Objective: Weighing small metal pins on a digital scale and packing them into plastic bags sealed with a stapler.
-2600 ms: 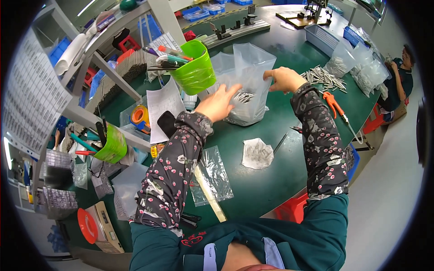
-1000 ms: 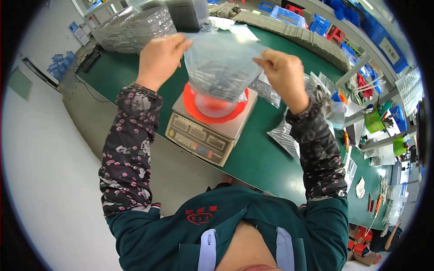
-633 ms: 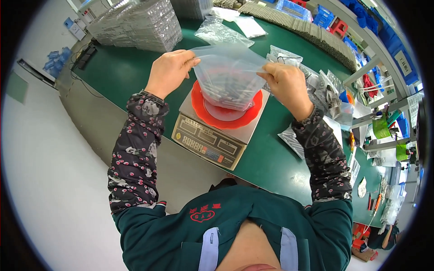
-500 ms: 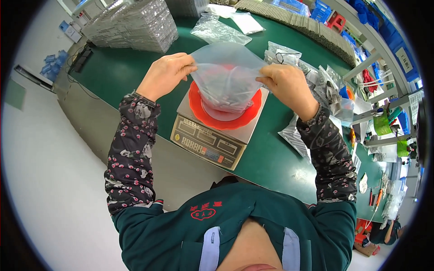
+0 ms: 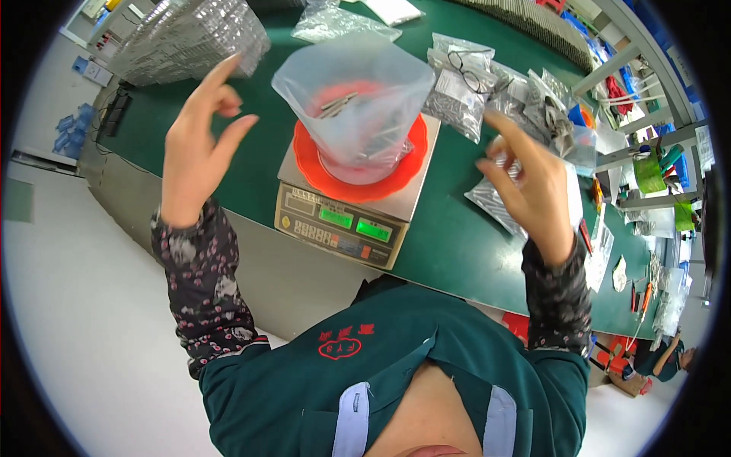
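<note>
A clear plastic bag (image 5: pixel 354 91) stands with its mouth spread wide in a scalloped red plate (image 5: pixel 308 156). Several thin grey metal pieces show through its side. The plate rests on a weighing scale (image 5: pixel 339 240), whose green displays are lit. To the left of the bag, my left hand (image 5: pixel 199 145) is in the air with thumb and index finger apart, holding nothing. On the other side my right hand (image 5: pixel 529 183) hovers above the table near a bag of grey parts (image 5: pixel 495 202); its fingers are apart and it is slightly blurred.
At the back left stands a stack of clear plastic trays (image 5: pixel 194 46). Filled bags (image 5: pixel 457 95) with a pair of glasses (image 5: pixel 470 72) lie right of the scale. The green table (image 5: pixel 449 259) ends just in front of the scale. A person (image 5: pixel 666 358) is at the far right.
Both hands have let go of the bag's rim and moved apart, one to each side. The bag's mouth has widened, and the scale's displays now glow green.
</note>
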